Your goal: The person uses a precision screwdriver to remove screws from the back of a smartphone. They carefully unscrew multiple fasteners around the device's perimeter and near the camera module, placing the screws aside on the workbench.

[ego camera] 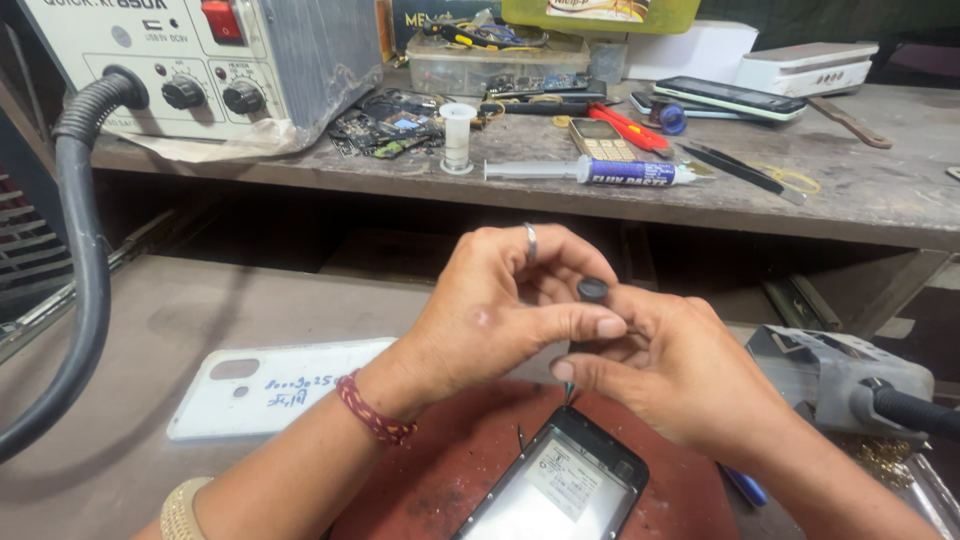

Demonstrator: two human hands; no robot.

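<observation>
My left hand point(500, 310) and my right hand point(680, 375) meet above an opened black smartphone point(565, 480) that lies on a reddish mat point(440, 470). Both hands pinch a small screwdriver; its round black cap point(592, 290) shows between the fingers, and its thin tip point(568, 392) points down near the phone's top edge. A ring sits on a left finger, and a red thread band and a beaded bracelet circle the left wrist.
A white phone back cover point(270, 385) lies left of the mat. A hot-air station point(200, 60) with a black hose point(85, 250) stands at back left. The raised shelf holds a flux syringe point(600, 172), phones, tweezers point(745, 170) and parts trays. A grey tool holder point(840, 375) sits right.
</observation>
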